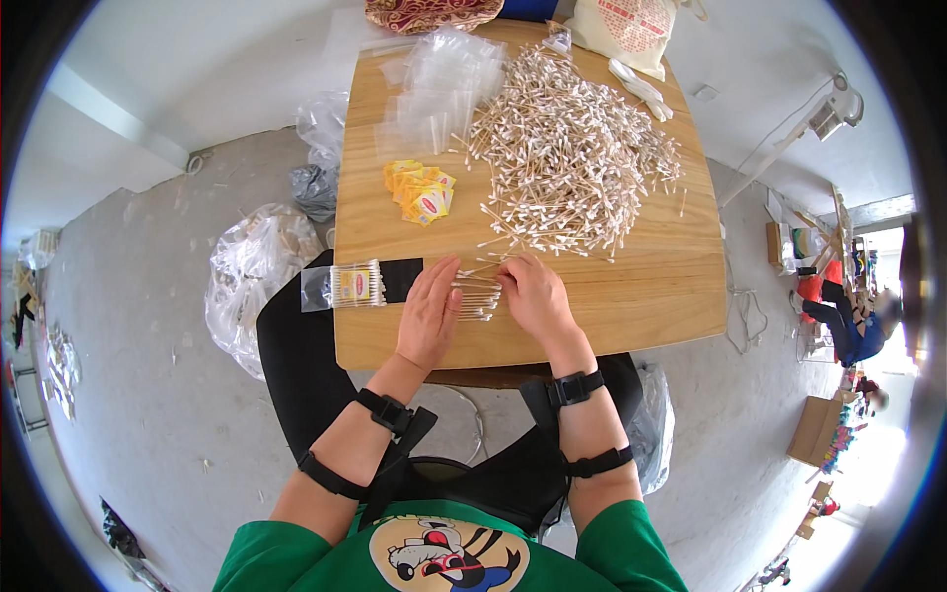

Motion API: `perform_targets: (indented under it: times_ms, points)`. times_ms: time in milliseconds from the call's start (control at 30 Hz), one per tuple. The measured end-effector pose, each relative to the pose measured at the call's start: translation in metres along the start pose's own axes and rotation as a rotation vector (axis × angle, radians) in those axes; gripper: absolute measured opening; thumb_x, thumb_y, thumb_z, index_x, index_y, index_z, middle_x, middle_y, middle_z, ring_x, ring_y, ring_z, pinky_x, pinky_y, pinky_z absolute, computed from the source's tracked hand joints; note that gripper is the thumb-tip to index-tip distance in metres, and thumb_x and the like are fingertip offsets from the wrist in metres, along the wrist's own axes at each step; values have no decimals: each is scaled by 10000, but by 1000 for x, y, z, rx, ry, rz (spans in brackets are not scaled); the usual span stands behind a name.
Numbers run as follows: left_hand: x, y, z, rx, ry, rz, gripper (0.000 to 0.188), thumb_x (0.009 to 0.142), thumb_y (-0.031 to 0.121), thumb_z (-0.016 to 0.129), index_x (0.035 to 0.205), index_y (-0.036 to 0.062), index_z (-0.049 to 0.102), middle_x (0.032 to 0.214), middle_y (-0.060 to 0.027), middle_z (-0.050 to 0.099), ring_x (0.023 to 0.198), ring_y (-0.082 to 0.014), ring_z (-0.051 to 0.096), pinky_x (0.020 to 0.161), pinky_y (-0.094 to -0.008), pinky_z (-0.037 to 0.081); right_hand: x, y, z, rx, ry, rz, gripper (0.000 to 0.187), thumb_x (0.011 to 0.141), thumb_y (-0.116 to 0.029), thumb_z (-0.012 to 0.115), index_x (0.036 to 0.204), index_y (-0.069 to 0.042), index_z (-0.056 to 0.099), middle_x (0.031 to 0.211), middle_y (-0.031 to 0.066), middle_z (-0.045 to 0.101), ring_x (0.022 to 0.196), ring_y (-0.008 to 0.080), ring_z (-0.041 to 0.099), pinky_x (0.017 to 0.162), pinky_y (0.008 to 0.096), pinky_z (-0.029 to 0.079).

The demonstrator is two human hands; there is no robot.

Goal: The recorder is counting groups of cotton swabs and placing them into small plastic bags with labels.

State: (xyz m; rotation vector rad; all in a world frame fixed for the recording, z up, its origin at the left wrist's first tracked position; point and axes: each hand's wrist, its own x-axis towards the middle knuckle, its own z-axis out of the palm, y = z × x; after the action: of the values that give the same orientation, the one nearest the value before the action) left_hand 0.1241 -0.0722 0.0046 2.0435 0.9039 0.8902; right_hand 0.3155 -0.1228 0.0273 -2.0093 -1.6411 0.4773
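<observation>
Both hands cover part of the small row of white-tipped cotton swabs (pixel 477 294) near the pale wooden table (pixel 641 296) front edge; red patterned cloth (pixel 429 14) behind it is cropped off.

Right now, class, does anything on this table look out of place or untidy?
Mostly orderly. The swab pile sprawls loose, with strays near the table's right edge. The filled bag overhangs the left edge. Both hands, left hand and right hand, press a small bundle together.

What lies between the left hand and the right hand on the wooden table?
In the head view, a small bundle of cotton swabs lies side by side on the wooden table, between the left hand and the right hand.
</observation>
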Motion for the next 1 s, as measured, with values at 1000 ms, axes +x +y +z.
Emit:
perform_targets:
  times_ms: [1000]
  points:
    - [2,0,8,239,-3,60,303,902,88,638,1194,13,608,1247,-159,581,1188,-357,544,1045,-457,431,15,-5,-1,-172,133,-181,47,822,-115,712,846,-84,686,897,65,598,913,282,622,767,413,529]
